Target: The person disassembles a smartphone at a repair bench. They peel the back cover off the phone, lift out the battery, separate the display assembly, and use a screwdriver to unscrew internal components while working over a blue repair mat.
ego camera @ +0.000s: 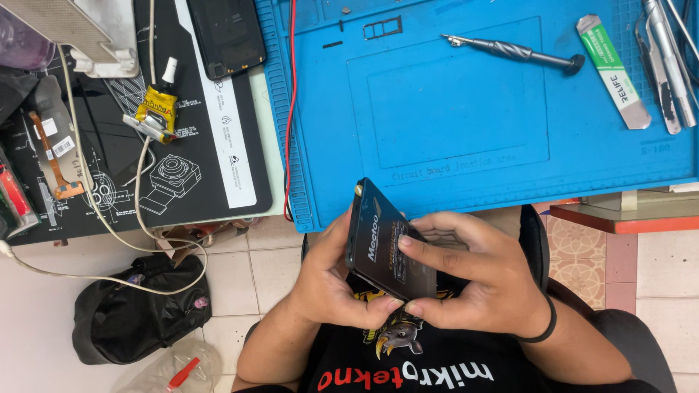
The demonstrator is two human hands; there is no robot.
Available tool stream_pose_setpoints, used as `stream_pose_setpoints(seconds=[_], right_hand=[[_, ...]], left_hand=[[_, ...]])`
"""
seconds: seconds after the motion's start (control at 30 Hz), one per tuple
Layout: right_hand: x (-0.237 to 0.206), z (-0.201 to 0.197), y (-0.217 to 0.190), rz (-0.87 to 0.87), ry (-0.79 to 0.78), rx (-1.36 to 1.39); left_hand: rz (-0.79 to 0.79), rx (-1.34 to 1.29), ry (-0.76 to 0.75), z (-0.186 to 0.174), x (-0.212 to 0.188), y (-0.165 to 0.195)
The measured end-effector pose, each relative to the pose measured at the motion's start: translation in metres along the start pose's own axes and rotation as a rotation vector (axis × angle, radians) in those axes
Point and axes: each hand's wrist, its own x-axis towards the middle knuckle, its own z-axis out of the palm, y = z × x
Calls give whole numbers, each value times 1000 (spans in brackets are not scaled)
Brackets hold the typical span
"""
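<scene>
Both of my hands hold a dark smartphone (386, 244) with its back opened, tilted on edge, in front of my chest and just below the blue work mat (473, 109). My left hand (331, 280) cups the phone from underneath and behind. My right hand (477, 276) grips it from the right, its index finger and thumb pressing on the black battery face. A black band circles my right wrist.
On the blue mat lie a grey screwdriver (513, 52), a green-handled pry tool (615, 73) and metal tweezers (666, 62). A black mat (182, 153) at left carries a yellow glue tube (159, 105) and a dark phone back cover (227, 35). A black bag (138, 306) sits on the tiled floor.
</scene>
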Motion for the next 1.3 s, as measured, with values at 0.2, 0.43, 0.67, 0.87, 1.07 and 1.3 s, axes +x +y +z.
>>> stream_pose_setpoints(seconds=[0.2, 0.43, 0.67, 0.87, 1.07, 1.3], right_hand=[[0, -1, 0, 32, -5, 18], [0, -2, 4, 44, -27, 66], [-1, -3, 5, 64, -38, 92], [3, -4, 3, 54, -38, 87], [18, -10, -7, 61, -44, -17], [45, -16, -25, -89, -13, -168]], left_hand=[[-102, -153, 17, 3, -3, -3], [-166, -223, 11, 5, -3, 1], [-212, -233, 24, 9, -2, 2], [-188, -217, 25, 9, 0, 2], [-180, -347, 70, 6, 9, 2], [-109, -525, 199, 8, 24, 8]])
